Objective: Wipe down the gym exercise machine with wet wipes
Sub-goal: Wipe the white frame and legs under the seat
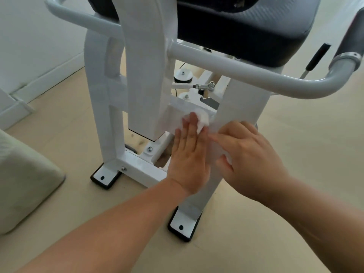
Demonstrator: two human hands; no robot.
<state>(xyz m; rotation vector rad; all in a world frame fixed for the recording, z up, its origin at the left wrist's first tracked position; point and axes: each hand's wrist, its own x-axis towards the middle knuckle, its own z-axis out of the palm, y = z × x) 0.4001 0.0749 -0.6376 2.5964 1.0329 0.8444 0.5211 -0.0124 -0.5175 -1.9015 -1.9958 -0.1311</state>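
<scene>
A white steel exercise machine (145,79) with a dark padded seat (246,30) fills the view. My left hand (189,152) lies flat with straight fingers, pressing a crumpled white wet wipe (202,120) against a low cross brace between the uprights. My right hand (248,154) is beside it on the right upright (236,107), fingers and thumb curled around the post; a whitish patch lies under its fingers, and I cannot tell whether that is a second wipe.
A grey curved handlebar (256,75) crosses above my hands. Two black-edged foot plates (104,177) (183,225) rest on the beige floor. A pale green cushion (23,178) sits at the left, and a white wall with baseboard (51,75) runs behind.
</scene>
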